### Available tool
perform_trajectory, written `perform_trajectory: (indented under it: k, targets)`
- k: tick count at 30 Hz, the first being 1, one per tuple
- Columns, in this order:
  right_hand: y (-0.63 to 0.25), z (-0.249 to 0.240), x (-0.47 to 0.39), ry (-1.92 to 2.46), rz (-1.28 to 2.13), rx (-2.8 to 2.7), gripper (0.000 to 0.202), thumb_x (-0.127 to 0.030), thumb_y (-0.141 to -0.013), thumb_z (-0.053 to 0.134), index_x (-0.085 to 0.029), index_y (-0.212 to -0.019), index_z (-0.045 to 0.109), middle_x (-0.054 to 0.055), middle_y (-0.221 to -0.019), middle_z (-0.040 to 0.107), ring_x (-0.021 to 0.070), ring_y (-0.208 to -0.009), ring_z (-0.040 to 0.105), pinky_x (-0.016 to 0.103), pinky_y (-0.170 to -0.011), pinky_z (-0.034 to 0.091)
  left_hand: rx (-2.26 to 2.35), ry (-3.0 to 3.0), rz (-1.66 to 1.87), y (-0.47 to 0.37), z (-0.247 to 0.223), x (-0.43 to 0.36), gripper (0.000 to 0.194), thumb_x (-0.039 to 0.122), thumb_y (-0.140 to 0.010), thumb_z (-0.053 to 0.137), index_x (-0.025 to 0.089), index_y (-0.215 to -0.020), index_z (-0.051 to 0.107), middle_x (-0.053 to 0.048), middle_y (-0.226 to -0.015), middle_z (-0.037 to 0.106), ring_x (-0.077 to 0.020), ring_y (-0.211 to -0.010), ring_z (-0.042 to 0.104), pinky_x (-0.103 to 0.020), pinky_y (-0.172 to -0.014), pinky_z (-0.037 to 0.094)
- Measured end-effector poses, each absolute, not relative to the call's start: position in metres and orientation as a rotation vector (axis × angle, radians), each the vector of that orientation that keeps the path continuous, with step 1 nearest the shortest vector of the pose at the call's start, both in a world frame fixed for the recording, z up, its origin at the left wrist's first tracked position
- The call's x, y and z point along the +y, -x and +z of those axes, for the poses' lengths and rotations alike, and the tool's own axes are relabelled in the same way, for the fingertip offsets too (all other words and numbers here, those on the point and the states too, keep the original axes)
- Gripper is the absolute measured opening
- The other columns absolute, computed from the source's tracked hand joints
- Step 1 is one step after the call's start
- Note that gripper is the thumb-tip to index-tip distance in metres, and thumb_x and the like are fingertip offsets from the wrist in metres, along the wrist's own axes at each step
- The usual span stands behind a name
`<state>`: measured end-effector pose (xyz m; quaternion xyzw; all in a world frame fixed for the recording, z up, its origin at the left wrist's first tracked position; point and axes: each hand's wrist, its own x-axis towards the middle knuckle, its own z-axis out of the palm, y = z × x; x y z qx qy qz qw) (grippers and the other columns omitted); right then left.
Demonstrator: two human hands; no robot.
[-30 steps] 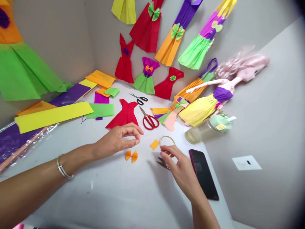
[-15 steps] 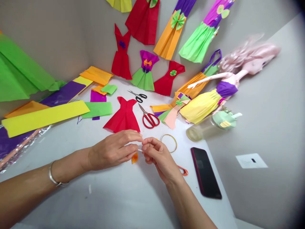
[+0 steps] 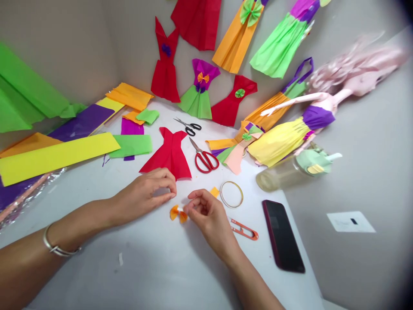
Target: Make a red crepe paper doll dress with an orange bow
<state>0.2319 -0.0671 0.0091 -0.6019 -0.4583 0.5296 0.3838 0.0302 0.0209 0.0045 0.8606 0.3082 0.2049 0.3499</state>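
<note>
A small orange paper bow (image 3: 178, 213) lies on the white table, its two fan-like wings spread. My right hand (image 3: 208, 219) pinches a small white strip (image 3: 180, 209) between thumb and fingertip, at the middle of the bow. To the left, my left hand (image 3: 150, 191) rests low over the table, thumb and fingertips drawn together; what they hold, if anything, is too small to see. Just beyond it a red paper dress (image 3: 169, 153) lies flat, its hem close to my knuckles.
Red-handled scissors (image 3: 204, 159), black scissors (image 3: 190, 126), a tape ring (image 3: 231, 194), orange thread snips (image 3: 244, 229) and a phone (image 3: 284, 237) lie around. A bottle (image 3: 290, 172) and a doll (image 3: 309, 116) are at right. Coloured paper (image 3: 61, 157) covers the left side.
My hands, which were together over a thin whitish strip, have moved apart. The left drew back leftward; the right came down to the bow with the white strip. The view shifted slightly.
</note>
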Motion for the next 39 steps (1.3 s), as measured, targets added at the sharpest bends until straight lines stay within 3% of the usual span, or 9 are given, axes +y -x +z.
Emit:
perform_trajectory:
  k: [6, 12, 39]
  targets:
    - [-0.227, -0.004, -0.068, 1.623, 1.274, -1.26, 0.017, -0.025, -0.081, 0.064, -0.022, -0.097, 0.056, -0.004, -0.073, 0.062, 0.0106, -0.057, 0.041, 0.023, -0.054, 0.033, 0.796, -2.145, 0.185, -0.027, -0.005, 0.024, 0.013, 0.026, -0.089, 0.052, 0.023, -0.085, 0.064, 0.001, -0.09, 0.058, -0.0145, -0.078, 0.057, -0.024, -0.069, 0.04]
    - [-0.225, -0.007, -0.067, 1.643, 1.258, -1.304, 0.018, -0.023, -0.08, 0.062, -0.022, -0.097, 0.056, -0.004, -0.071, 0.062, 0.0113, -0.057, 0.042, 0.024, -0.055, 0.034, 0.854, -2.095, 0.217, -0.028, -0.005, 0.021, 0.007, 0.027, -0.086, 0.055, 0.022, -0.084, 0.06, 0.002, -0.085, 0.054, -0.0142, -0.073, 0.053, -0.025, -0.065, 0.037]
    - [-0.218, -0.011, -0.072, 1.774, 1.021, -1.557, 0.019, -0.02, -0.08, 0.058, -0.025, -0.098, 0.056, -0.006, -0.071, 0.06, 0.012, -0.055, 0.047, 0.024, -0.055, 0.035, 0.915, -2.2, 0.278, -0.039, -0.01, 0.007, 0.012, 0.031, -0.084, 0.058, 0.021, -0.081, 0.053, 0.001, -0.087, 0.053, -0.0163, -0.076, 0.052, -0.027, -0.068, 0.037]
